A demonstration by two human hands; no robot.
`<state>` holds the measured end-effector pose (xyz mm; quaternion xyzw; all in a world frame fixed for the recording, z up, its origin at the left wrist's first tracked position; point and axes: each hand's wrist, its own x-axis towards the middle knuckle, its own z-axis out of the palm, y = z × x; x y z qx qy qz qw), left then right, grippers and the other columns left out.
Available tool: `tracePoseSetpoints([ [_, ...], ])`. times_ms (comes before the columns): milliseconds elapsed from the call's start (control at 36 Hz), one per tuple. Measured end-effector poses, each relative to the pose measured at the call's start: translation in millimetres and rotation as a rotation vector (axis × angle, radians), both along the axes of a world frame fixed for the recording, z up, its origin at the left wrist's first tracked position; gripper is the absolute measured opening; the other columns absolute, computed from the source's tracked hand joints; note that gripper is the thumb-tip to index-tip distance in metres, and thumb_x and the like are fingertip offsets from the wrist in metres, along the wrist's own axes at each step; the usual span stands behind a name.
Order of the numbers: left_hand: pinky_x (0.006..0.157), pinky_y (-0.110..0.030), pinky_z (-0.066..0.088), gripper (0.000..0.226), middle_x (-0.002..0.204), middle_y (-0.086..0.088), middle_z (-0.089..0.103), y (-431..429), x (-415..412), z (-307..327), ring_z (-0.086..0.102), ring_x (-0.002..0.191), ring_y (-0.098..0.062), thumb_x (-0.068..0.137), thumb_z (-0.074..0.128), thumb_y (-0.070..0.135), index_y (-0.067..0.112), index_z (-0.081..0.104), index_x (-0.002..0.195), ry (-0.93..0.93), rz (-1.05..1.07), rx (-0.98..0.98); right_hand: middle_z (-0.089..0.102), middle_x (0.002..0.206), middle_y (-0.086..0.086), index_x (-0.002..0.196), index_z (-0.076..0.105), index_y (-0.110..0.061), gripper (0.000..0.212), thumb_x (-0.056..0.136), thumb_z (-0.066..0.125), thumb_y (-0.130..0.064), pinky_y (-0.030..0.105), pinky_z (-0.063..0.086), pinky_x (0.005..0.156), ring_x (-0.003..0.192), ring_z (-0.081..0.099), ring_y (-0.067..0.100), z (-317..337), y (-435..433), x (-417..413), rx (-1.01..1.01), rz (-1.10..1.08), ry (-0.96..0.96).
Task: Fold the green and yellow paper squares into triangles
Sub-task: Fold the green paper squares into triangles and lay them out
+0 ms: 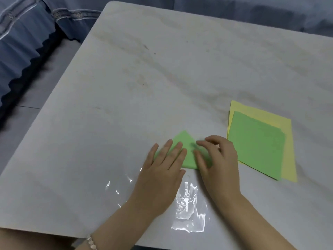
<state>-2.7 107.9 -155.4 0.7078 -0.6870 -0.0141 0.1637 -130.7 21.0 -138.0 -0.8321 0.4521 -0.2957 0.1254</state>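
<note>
Green tri [188, 150]: light green sheet, I see it folded to a triangle. Lies flat on table [126, 105], apex pointing away from me, base twd near edge. Both lower corners covered.
Green sq [255, 145]: unfolded, flat, just right of the tri. Can't tell if they touch. Sits on top of yellow sq.
Yellow sq [288, 159]: pale yellow, unfolded, flat, bigger than green sq. Shows as a strip along far + right sides.

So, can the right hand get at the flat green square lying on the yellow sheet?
Probably yes. The right hand touches the folded green triangle just beside the flat green square, nothing lies between them, and the square sits uncovered on the yellow sheet.
</note>
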Motion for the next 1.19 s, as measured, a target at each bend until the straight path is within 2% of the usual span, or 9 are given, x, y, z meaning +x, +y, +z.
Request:
tracePoseSetpoints([
  [83, 0.104, -0.045, 0.027, 0.051, 0.135, 0.001, 0.053, -1.2, 0.9, 0.0, 0.042, 0.130, -0.020, 0.100, 0.016, 0.036, 0.014, 0.051, 0.129, -0.001, 0.019, 0.062, 0.064, 0.105, 0.016, 0.093, 0.070, -0.002, 0.022, 0.085, 0.055, -0.015, 0.033, 0.038, 0.088, 0.102, 0.052, 0.025, -6.1, 8.5, -8.4, -0.152, 0.231, 0.035],
  [167, 0.105, -0.044, 0.026, 0.055, 0.135, 0.002, 0.053, -1.4, 2.1, -0.8, 0.038, 0.130, -0.017, 0.101, 0.011, 0.038, 0.014, 0.052, 0.129, -0.006, 0.029, 0.083, 0.064, 0.114, 0.012, 0.106, 0.067, -0.003, 0.029, 0.089, 0.050, -0.019, 0.035, 0.040, 0.094, 0.110, 0.052, 0.025, -14.1, 13.4, -14.2, -0.106, 0.318, 0.100],
  [361, 0.106, -0.044, 0.025, 0.055, 0.137, 0.001, 0.051, 0.1, 3.2, 1.4, 0.038, 0.132, -0.016, 0.100, 0.014, 0.039, 0.015, 0.054, 0.129, -0.005, 0.024, 0.084, 0.060, 0.124, 0.007, 0.119, 0.061, -0.007, 0.036, 0.092, 0.043, -0.023, 0.040, 0.039, 0.096, 0.123, 0.045, 0.021, -17.6, 12.9, -12.8, -0.013, 0.321, 0.162],
  [667, 0.106, -0.042, 0.026, 0.053, 0.139, 0.000, 0.050, 0.4, 2.6, 3.6, 0.037, 0.132, -0.015, 0.099, 0.019, 0.040, 0.015, 0.057, 0.127, 0.064, 0.029, 0.062, 0.059, 0.126, 0.006, 0.119, 0.061, -0.009, 0.036, 0.095, 0.040, -0.026, 0.040, 0.040, 0.095, 0.123, 0.046, 0.021, -19.2, 14.5, -12.1, -0.013, 0.294, 0.155],
  [750, 0.100, -0.035, 0.029, 0.047, 0.133, -0.005, 0.055, -3.3, 1.6, 7.7, 0.043, 0.122, -0.015, 0.098, 0.028, 0.037, 0.012, 0.063, 0.118, 0.136, 0.104, 0.001, 0.060, 0.125, 0.007, 0.118, 0.062, -0.009, 0.034, 0.092, 0.045, -0.023, 0.040, 0.041, 0.094, 0.122, 0.047, 0.022, -20.3, 13.9, -12.9, -0.020, 0.298, 0.148],
  [861, 0.083, -0.032, 0.035, 0.037, 0.117, -0.005, 0.065, -12.8, 8.5, 19.8, 0.054, 0.103, -0.020, 0.085, 0.041, 0.029, 0.013, 0.068, 0.105, 0.162, 0.183, -0.041, 0.060, 0.125, 0.007, 0.117, 0.062, -0.008, 0.034, 0.091, 0.046, -0.022, 0.040, 0.042, 0.094, 0.122, 0.048, 0.023, -21.5, 13.8, -13.1, -0.022, 0.297, 0.146],
  [917, 0.082, -0.031, 0.036, 0.035, 0.115, -0.004, 0.067, -14.9, 10.9, 22.6, 0.063, 0.103, -0.021, 0.085, 0.041, 0.024, 0.013, 0.070, 0.102, 0.106, 0.102, -0.056, 0.060, 0.124, 0.008, 0.116, 0.063, -0.008, 0.034, 0.091, 0.045, -0.022, 0.040, 0.042, 0.094, 0.121, 0.049, 0.023, -21.6, 14.7, -13.5, -0.025, 0.292, 0.142],
  [1028, 0.087, -0.031, 0.038, 0.036, 0.115, -0.005, 0.067, -13.4, 12.3, 15.5, 0.063, 0.109, -0.020, 0.089, 0.039, 0.018, 0.010, 0.071, 0.102, 0.012, -0.035, -0.060, 0.061, 0.123, 0.008, 0.115, 0.064, -0.007, 0.035, 0.091, 0.044, -0.023, 0.040, 0.041, 0.093, 0.120, 0.048, 0.023, -21.5, 14.4, -12.6, -0.029, 0.292, 0.147],
  [1194, 0.097, -0.035, 0.035, 0.057, 0.126, -0.007, 0.061, -7.3, 12.2, 3.8, 0.055, 0.120, -0.023, 0.102, 0.012, 0.024, 0.007, 0.065, 0.115, 0.042, -0.049, -0.015, 0.060, 0.124, 0.009, 0.115, 0.064, -0.008, 0.035, 0.092, 0.042, -0.023, 0.039, 0.040, 0.094, 0.121, 0.048, 0.023, -21.9, 13.3, -13.1, -0.030, 0.289, 0.159],
])
